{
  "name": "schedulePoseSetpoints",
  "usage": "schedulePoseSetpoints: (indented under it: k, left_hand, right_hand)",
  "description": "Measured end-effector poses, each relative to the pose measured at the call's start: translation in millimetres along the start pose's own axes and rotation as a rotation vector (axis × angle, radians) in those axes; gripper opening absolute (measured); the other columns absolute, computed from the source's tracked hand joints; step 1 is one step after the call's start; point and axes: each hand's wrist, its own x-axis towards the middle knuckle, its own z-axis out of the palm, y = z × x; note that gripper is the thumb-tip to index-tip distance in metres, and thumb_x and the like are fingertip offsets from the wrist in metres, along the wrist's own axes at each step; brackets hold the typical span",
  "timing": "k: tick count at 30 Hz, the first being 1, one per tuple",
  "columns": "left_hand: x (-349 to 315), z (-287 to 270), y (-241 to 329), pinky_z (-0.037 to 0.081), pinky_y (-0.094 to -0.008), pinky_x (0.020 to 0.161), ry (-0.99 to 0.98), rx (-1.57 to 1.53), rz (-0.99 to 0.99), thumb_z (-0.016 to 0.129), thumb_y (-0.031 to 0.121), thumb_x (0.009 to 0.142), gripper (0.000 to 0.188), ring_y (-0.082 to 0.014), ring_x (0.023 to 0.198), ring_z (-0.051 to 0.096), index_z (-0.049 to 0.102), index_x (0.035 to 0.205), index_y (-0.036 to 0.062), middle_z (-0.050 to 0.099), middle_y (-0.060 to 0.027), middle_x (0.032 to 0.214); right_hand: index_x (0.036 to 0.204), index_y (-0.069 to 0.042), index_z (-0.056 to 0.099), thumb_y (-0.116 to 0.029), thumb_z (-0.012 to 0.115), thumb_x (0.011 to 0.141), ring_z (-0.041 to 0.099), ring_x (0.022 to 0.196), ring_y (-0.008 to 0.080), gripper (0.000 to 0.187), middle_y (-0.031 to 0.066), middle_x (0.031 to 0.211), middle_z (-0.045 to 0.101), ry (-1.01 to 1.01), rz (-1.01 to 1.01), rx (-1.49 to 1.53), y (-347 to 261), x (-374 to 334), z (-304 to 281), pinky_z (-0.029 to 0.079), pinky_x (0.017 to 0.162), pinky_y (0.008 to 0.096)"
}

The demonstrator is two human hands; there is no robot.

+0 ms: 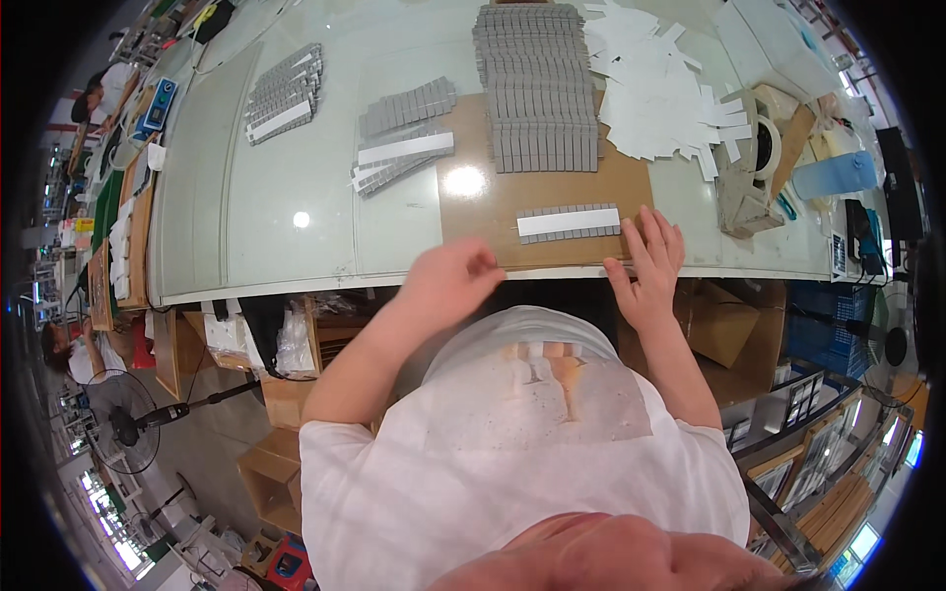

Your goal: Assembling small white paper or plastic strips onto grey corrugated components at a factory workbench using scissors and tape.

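Note:
In front of me a grey segmented strip with a white strip of paper [569, 222] along its middle lies on a brown cardboard sheet [473, 231]. My right hand [650, 264] has its fingers spread beside the strip's right end, fingertips on the cardboard. Left of the strip, over the table's front edge, my left hand [453, 281] is curled with thumb and fingers drawn together. Whatever it may pinch is too small or hidden to make out. Many bare grey strips [537, 94] are laid in overlapping rows farther back on the cardboard.
A heap of white paper strips [655, 84] lies at the back right. Grey strips with white strips on them form piles [406, 148] [286, 94] to the left. At the right stand a tape roll [767, 148] and a blue bottle [836, 174].

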Motion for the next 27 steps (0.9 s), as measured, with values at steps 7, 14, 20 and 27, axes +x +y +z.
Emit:
schedulePoseSetpoints:
  k: [7,14,20,27]
  left_hand:
    - [-26,32,-2,0.053,-0.0275,0.066,-0.185,-0.052,0.167,0.074,0.019,0.09,0.021,-0.0117,0.07,0.063,0.069,0.1,0.0024,0.07,-0.0066,0.081]
    - [-30,36,-12,0.052,-0.025,0.067,-0.101,-0.234,0.073,0.076,0.016,0.089,0.02,-0.0093,0.071,0.064,0.07,0.102,0.0016,0.07,-0.0052,0.08]
    - [-20,36,-10,0.049,-0.0204,0.063,-0.011,-0.391,0.117,0.078,0.005,0.085,0.023,-0.0076,0.072,0.061,0.068,0.105,0.0028,0.068,-0.0014,0.084]
    - [9,65,48,0.051,-0.0281,0.088,0.0,-0.776,0.409,0.077,-0.002,0.08,0.043,-0.0153,0.101,0.064,0.063,0.121,0.0051,0.068,-0.0056,0.112]
  right_hand:
    - [0.134,-0.006,0.059,-0.046,0.073,0.083,0.041,0.14,0.0372,0.066,0.0137,0.145,0.053,-0.284,-0.124,-0.11,-37,15,10,0.022,0.118,0.0582]
    - [0.127,-0.01,0.063,-0.042,0.079,0.078,0.045,0.136,0.0336,0.06,0.0101,0.138,0.058,-0.222,-0.14,-0.016,-36,-5,5,0.028,0.116,0.056]
    - [0.11,-0.01,0.07,-0.024,0.079,0.077,0.056,0.121,0.0243,0.037,0.0036,0.123,0.066,0.069,-0.245,-0.063,-16,-32,4,0.034,0.113,0.05]
    - [0.097,-0.007,0.072,-0.003,0.08,0.076,0.065,0.082,0.0245,0.023,0.0039,0.094,0.072,0.257,0.0,0.516,-33,-24,-41,0.048,0.076,0.0395]
